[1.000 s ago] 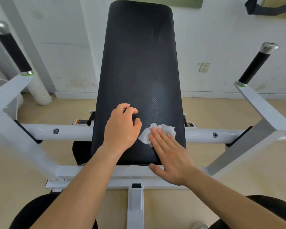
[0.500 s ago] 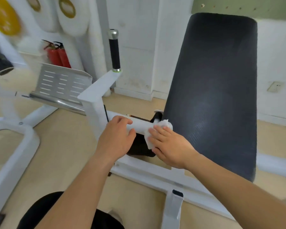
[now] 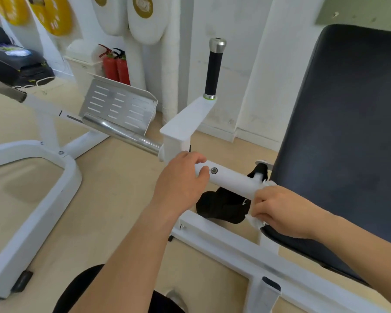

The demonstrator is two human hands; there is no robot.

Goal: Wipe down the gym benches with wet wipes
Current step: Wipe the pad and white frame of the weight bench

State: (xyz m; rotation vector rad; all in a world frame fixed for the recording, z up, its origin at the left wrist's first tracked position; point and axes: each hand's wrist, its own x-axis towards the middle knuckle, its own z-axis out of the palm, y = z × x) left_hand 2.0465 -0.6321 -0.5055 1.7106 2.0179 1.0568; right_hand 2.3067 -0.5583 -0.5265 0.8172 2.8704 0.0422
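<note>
The fingers (image 3: 262,201) of the right hand (image 3: 282,211) are curled around a white wet wipe (image 3: 255,220) and press it on the white crossbar (image 3: 233,178), just beside the black bench pad (image 3: 339,132). The left hand (image 3: 181,179) grips the same crossbar further left, its fingers wrapped over it.

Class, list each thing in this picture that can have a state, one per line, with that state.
left hand: gripping the white crossbar
right hand: holding the wet wipe against the crossbar's end
wet wipe: crumpled
backrest pad: tilted, not being wiped
black handle: upright, untouched
fire extinguishers: standing by the wall
</note>
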